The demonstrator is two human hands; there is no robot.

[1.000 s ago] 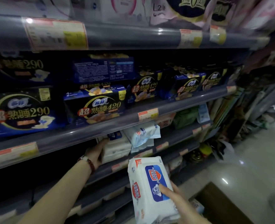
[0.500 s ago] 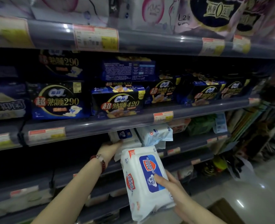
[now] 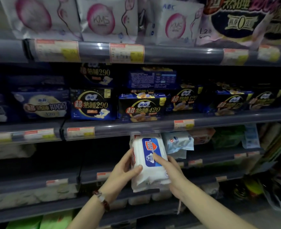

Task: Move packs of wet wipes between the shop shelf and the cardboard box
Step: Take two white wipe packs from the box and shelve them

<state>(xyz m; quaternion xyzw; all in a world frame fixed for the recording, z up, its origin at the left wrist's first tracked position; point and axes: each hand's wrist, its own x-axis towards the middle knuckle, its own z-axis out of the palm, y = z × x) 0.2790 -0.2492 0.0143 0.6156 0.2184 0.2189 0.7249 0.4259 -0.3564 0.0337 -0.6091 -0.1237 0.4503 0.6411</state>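
A white pack of wet wipes [image 3: 146,176] with a blue and red label is held upright in front of the third shelf [image 3: 219,158]. My left hand [image 3: 122,171] grips its left edge, thumb across the front. My right hand [image 3: 172,171] holds its right side with a finger lying on the blue label. Behind it on that shelf sits another white pack [image 3: 136,138], mostly hidden, and a pale blue wipes pack [image 3: 177,143] leans to the right. The cardboard box is out of view.
Dark blue packs of pads [image 3: 141,106] line the shelf above, white and pink packs [image 3: 100,19] the top shelf. Green packs [image 3: 227,138] sit further right on the wipes shelf. Lower shelves [image 3: 37,204] hold pale packs. A floor strip shows at the bottom right.
The pack has risen from below the shelf up to the shelf front. My left hand left the shelved pack and took hold of the carried pack's left edge. The view shifted left, losing the box.
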